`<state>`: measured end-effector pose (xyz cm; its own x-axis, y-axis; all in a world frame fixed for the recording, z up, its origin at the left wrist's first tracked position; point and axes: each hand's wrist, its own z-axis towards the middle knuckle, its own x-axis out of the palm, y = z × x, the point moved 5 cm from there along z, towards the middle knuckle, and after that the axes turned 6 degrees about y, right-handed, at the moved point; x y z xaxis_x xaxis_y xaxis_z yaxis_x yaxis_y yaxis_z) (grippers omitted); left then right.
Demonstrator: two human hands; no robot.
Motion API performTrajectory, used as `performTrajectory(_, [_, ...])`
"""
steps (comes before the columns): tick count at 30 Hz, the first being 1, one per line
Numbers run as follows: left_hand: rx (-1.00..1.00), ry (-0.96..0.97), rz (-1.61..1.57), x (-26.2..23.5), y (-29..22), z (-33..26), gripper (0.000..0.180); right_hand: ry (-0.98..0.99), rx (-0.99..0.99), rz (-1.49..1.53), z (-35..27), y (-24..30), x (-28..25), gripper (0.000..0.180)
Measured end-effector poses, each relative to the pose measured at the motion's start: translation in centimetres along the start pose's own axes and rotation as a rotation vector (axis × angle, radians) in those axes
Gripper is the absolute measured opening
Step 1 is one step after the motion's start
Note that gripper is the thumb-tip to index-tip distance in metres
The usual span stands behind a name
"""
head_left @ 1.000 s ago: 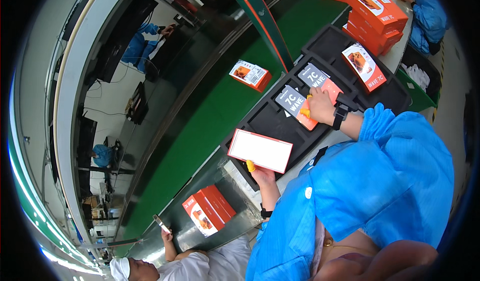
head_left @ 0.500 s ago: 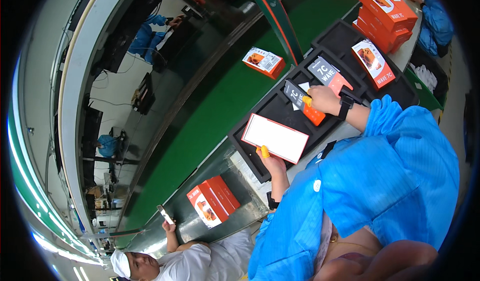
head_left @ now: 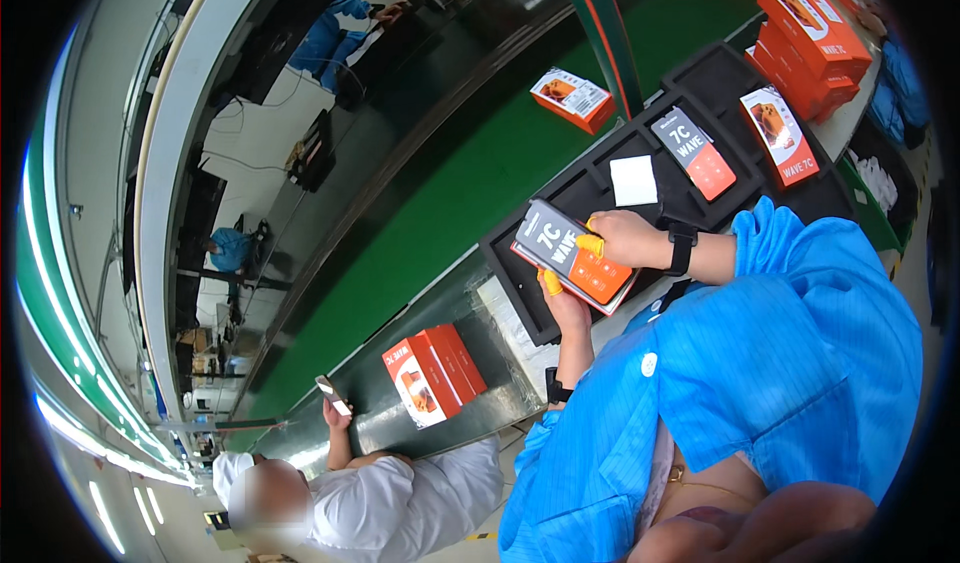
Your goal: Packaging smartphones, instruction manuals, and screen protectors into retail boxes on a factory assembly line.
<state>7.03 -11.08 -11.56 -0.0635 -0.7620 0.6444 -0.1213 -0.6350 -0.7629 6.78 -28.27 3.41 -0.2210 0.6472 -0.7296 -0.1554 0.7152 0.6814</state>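
Note:
My left hand (head_left: 569, 308), yellow cots on its fingertips, is closed on the near edge of a shallow orange-and-white box (head_left: 602, 309). My right hand (head_left: 630, 241), also with yellow finger cots, grips a phone (head_left: 553, 235) with a grey-and-orange printed front. The phone lies over the box and hides nearly all of it; whether it touches the box floor, I cannot tell. Both are above the black tray (head_left: 510, 281). A second phone (head_left: 693, 151) of the same look lies in a tray compartment, and a white square piece (head_left: 633, 180) sits beside it.
A closed orange-and-white box (head_left: 778, 135) lies on the tray's right part. Orange boxes (head_left: 815, 48) are stacked beyond it. One box (head_left: 572, 100) lies on the green belt (head_left: 430, 178), near a green post (head_left: 600, 33). More boxes (head_left: 435, 375) stand left, near a seated person (head_left: 390, 493) holding a phone.
My right hand has lifted the phone from the tray and brought it left over the box, covering its white inside. The white square in the tray is now uncovered. The whole view has shifted slightly.

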Motion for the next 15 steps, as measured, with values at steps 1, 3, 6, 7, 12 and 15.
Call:
performTrajectory(1, [0.022, -0.006, 0.049, -0.2, 0.3, 0.1, 0.045, -0.039, 0.001, -0.023, 0.2, -0.3, 0.0, 0.022])
performTrajectory(3, [0.009, -0.021, 0.006, -0.5, 0.5, 0.2, 0.046, 0.067, -0.065, -0.171, -0.1, 0.6, 0.1, 0.022])
performTrajectory(6, [0.004, -0.024, -0.046, -0.8, 0.9, 0.1, 0.047, 0.126, -0.12, -0.339, -0.2, 1.4, 0.2, 0.02])
performTrajectory(7, [0.0, -0.021, -0.058, -0.8, 0.9, 0.1, 0.047, 0.146, -0.106, -0.409, -0.1, 1.8, -0.2, 0.018])
performTrajectory(12, [-0.006, -0.003, -0.038, -0.7, 0.7, -0.1, 0.048, 0.266, -0.15, -0.749, 0.7, 1.7, 0.3, 0.02])
performTrajectory(15, [0.003, -0.009, -0.003, -0.6, 0.5, -0.2, 0.047, 0.405, -0.117, -0.872, 0.8, 2.4, -0.4, 0.023])
